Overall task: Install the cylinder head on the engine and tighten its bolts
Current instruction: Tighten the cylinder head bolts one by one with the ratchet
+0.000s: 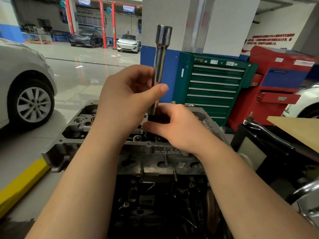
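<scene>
Chrome extension bar [159, 66] — left hand [126, 95] clasped

The socket extension [159, 66] is polished, mirror-bright metal with a matt black piece at its foot. Beneath it, the cylinder head [96, 135] is dull grey cast metal, rough and stained. Behind the cylinder head, the floor [89, 69] is glossy and reflective; the tool cabinet [212, 87] is smooth painted metal.

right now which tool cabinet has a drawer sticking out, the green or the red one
The red tool cabinet, at the far right behind the engine. Its lower drawers jut out past its front, while the green tool cabinet beside it has every drawer pushed in flush.
</scene>
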{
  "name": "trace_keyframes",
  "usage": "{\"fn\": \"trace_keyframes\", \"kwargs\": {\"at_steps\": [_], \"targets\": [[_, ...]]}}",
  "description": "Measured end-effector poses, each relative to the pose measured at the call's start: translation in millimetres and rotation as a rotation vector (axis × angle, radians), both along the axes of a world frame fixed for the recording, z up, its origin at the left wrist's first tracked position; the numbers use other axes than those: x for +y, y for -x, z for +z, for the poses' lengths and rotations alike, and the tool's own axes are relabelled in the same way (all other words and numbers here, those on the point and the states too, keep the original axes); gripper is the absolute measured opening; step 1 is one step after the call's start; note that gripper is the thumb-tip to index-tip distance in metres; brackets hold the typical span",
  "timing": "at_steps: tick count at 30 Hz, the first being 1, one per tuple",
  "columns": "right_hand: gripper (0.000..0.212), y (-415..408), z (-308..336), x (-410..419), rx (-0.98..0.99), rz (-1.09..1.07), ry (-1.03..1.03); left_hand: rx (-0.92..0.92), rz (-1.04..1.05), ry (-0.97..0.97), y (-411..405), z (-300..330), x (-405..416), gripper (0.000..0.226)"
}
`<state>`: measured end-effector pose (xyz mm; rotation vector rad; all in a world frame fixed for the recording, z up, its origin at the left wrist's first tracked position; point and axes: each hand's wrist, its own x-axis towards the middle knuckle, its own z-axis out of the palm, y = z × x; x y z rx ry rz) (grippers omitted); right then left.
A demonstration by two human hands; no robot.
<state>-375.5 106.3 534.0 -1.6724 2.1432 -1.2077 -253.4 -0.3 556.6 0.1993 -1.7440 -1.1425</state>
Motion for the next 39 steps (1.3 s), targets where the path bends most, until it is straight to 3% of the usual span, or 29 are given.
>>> {"fn": "trace_keyframes", "kwargs": {"at_steps": [6,12,18,25,31,36,39], "targets": [[0.024,6,-1,5,-0.223,0.141,0.125,-0.008,-0.04,-0.049,0,2,5,0.037],[0.016,0,-5,-2,-0.074,0.021,0.191,0.029,0.052,-0.034,1,2,7,0.028],[0.019,2,0,3,-0.239,0.123,0.263,-0.004,0.009,-0.035,-2,4,6,0.023],[0.019,-4,9,-3,-0.078,0.01,0.321,0.037,0.052,-0.037,-3,6,9,0.021],[0.027,2,7,-4,-0.396,0.241,0.344,-0.002,0.083,-0.043,-7,10,4,0.037],[0.02,5,0,-9,-0.366,0.157,0.354,0.021,0.058,-0.032,-6,12,9,0.032],[0.026,6,-1,-10,-0.351,0.146,0.35,0.047,0.065,-0.012,-4,10,12,0.026]]}}
